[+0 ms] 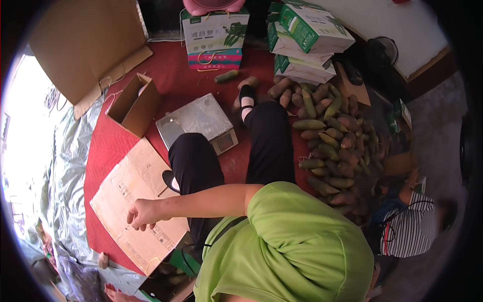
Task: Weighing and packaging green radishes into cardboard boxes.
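While the cardboard sheet (118, 194) lies on the red mat (104, 158), long axis slanting from upper left to lower right, the curled right hand (146, 212) hangs over it, the cropped left hand (118, 295) past its near end; whether either grips anything, I cannot tell.

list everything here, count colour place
vegetables: many, green and brown, mostly right
cartons: several, mostly white, top
rounded object: one, pink, top
scale: one, silver, centre
flat cardboard: one, brown, left
tall cardboard: one, brown, top left
narrow box: one, brown, beside scale
open box: one, green flap, bottom
carpet: one, red, floor
sheeting: one, grey, left
other person: one, striped top, right
own shirt: one, green, bottom
own legs: two, black, centre
left hand: one, bare, bottom left
right hand: one, bare, over flat cardboard
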A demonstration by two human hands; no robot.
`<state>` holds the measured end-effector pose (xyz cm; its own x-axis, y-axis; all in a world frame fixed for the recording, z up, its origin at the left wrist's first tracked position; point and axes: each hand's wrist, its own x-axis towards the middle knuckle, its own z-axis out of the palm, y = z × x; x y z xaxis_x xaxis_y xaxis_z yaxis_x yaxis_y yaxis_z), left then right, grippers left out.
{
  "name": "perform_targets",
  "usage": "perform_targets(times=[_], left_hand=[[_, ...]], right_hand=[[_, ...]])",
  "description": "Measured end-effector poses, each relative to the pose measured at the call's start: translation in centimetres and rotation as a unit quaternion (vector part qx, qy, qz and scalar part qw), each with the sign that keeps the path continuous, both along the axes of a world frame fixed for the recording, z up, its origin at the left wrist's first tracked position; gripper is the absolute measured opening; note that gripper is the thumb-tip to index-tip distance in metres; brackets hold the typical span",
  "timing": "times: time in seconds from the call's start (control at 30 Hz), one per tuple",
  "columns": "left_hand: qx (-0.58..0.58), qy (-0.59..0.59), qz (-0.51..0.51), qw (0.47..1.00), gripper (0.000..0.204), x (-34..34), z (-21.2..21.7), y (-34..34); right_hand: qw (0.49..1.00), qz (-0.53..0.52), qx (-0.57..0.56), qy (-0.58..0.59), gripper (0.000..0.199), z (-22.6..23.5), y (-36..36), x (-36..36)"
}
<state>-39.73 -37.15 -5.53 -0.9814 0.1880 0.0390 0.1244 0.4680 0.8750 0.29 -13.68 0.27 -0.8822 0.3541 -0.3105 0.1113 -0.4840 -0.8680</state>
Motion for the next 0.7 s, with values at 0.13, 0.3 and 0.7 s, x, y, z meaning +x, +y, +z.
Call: perform_targets(times=[0.13,0.3,0.7], left_hand=[[0.098,-0.047,-0.142,0.984,0.040,11.1,3.9,2.2],[0.126,-0.064,-0.319,0.937,0.040,21.7,5.0,14.2],[0.114,-0.061,-0.676,0.726,0.026,47.5,10.7,32.0]], right_hand=[[0.994,-0.068,0.067,0.054,0.036,4.6,4.3,5.1],[0.962,-0.222,0.146,0.065,0.034,7.8,10.5,15.4],[0.777,-0.575,0.161,-0.200,0.036,2.8,19.5,44.8]])
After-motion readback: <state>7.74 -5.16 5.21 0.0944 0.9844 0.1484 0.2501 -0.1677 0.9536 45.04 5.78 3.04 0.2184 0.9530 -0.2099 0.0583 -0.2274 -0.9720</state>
